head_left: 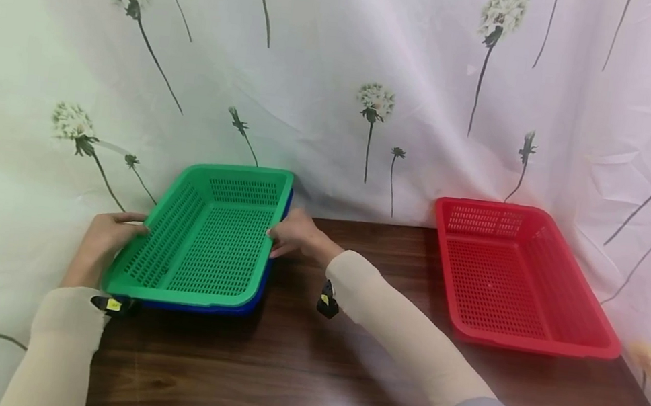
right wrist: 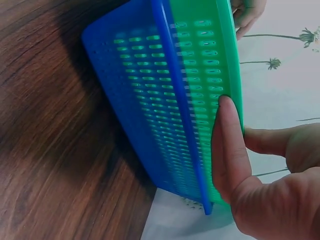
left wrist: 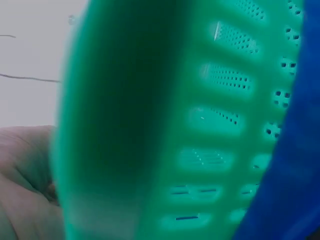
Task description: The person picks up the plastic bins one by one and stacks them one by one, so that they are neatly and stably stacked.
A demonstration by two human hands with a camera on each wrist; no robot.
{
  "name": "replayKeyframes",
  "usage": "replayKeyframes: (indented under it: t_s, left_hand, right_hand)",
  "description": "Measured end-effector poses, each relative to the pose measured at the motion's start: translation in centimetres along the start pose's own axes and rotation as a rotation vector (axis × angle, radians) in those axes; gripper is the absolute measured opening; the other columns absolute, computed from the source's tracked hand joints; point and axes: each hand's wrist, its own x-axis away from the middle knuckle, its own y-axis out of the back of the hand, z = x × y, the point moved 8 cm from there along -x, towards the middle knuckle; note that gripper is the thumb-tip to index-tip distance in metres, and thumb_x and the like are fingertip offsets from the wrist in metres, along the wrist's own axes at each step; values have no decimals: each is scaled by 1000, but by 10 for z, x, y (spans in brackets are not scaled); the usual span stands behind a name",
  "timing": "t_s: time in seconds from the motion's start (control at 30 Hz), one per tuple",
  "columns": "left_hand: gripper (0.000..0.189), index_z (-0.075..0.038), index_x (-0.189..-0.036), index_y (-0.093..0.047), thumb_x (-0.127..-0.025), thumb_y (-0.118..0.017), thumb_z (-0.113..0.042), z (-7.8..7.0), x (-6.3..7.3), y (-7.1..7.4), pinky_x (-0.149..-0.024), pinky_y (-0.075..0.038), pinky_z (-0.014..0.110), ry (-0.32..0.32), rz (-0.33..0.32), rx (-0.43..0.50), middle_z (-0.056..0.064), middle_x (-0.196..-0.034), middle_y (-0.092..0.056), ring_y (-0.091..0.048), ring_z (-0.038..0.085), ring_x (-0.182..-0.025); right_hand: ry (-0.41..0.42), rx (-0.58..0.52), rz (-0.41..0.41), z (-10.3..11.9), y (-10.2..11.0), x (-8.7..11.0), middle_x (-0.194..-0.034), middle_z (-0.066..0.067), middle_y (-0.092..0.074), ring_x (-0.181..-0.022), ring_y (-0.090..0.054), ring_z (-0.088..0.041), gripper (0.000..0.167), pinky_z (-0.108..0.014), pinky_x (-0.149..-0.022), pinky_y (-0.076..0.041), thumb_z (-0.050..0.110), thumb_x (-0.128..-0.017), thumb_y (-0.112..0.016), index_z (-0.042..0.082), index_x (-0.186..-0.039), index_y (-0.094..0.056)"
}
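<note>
A green plastic basket [head_left: 223, 244] with slotted sides sits nested in a blue basket [right wrist: 145, 95], its rim standing above the blue one. My right hand [head_left: 296, 232] pinches the green basket's right rim, thumb on the inner side and fingers [right wrist: 230, 140] against the slotted outer wall. At the opposite side, my left hand [head_left: 104, 240] grips the green basket's left rim. In the left wrist view the green rim fills the middle and hides most of that hand [left wrist: 27, 180]. The blue basket shows only along the edges in the head view.
A red basket [head_left: 504, 286] of similar shape rests at the right of the dark wooden table [head_left: 280, 373]. Directly behind the baskets hangs a white cloth [head_left: 322, 128] printed with flowers; it also runs along both sides.
</note>
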Motion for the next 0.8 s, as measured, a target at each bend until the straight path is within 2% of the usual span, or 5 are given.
replayKeyframes:
  t_s: [0.17,0.33,0.43,0.7,0.8]
  left_hand:
    - [58,8,-157,-45,-108,-50,-23,0,-2,-7,-98,-55,54,-20,7,-24,42,-159,-38,-53,53,-132]
    - [57,10,-158,-41,-110,-46,-20,4,-2,-17,-117,-43,65,-2,63,-8,41,-164,-29,-37,58,-147]
    - [57,9,-158,-41,-110,-45,-21,6,-2,-20,-115,-45,64,10,69,-9,41,-165,-28,-41,57,-145]
    - [57,10,-157,-43,-110,-47,-21,10,-6,-19,-116,-45,62,30,47,17,39,-165,-31,-44,54,-144]
    - [57,10,-156,-44,-109,-48,-21,13,-8,-21,-115,-46,60,47,49,24,38,-165,-32,-45,52,-143]
  right_hand:
    - [16,132,-43,-3,-1,0,-88,-21,-76,-75,-80,-31,17,-38,-73,-67,5,-106,-63,-10,-108,-72]
    - [25,353,-96,-6,-3,1,-87,-19,-77,-74,-80,-30,15,-31,-63,-65,10,-105,-67,-4,-103,-72]
    - [33,416,-115,-6,-3,1,-87,-20,-77,-78,-81,-31,16,-28,-60,-63,13,-105,-69,-2,-99,-71]
    - [14,417,-134,-10,-3,0,-84,-19,-76,-74,-81,-29,18,-36,-76,-67,12,-105,-68,-1,-94,-71]
    - [-5,413,-143,-13,-3,-1,-84,-17,-76,-74,-81,-28,15,-36,-74,-66,12,-105,-67,0,-96,-70]
